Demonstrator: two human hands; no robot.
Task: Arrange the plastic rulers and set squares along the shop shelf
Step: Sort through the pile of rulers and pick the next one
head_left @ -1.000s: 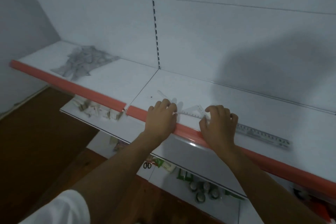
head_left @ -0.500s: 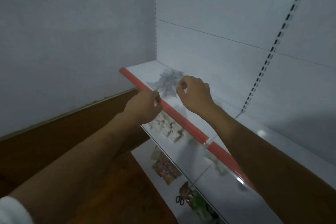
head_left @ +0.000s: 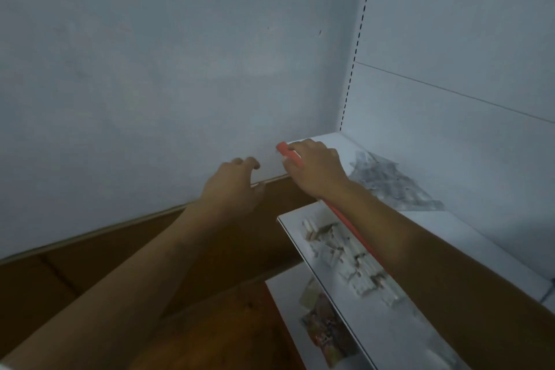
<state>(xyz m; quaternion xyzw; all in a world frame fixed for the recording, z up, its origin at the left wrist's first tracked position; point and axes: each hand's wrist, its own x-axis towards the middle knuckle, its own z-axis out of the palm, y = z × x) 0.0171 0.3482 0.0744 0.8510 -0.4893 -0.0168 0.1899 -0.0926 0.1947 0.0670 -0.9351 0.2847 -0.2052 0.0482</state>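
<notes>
Left hand [head_left: 232, 186] in mid-air, fingers loosely curled, empty; right hand [head_left: 315, 170] over the shelf's red edge strip [head_left: 289, 156], grip hidden.

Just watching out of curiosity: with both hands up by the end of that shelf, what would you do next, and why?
Probably move the right hand onto the pile of clear rulers and set squares beside it: they lie heaped, not arranged, and both it and the left hand look empty.

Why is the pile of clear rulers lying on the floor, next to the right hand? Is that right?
Not the floor. The head view shows the pile of clear rulers lying on the top shelf behind its orange edge strip, next to the right hand.
</notes>
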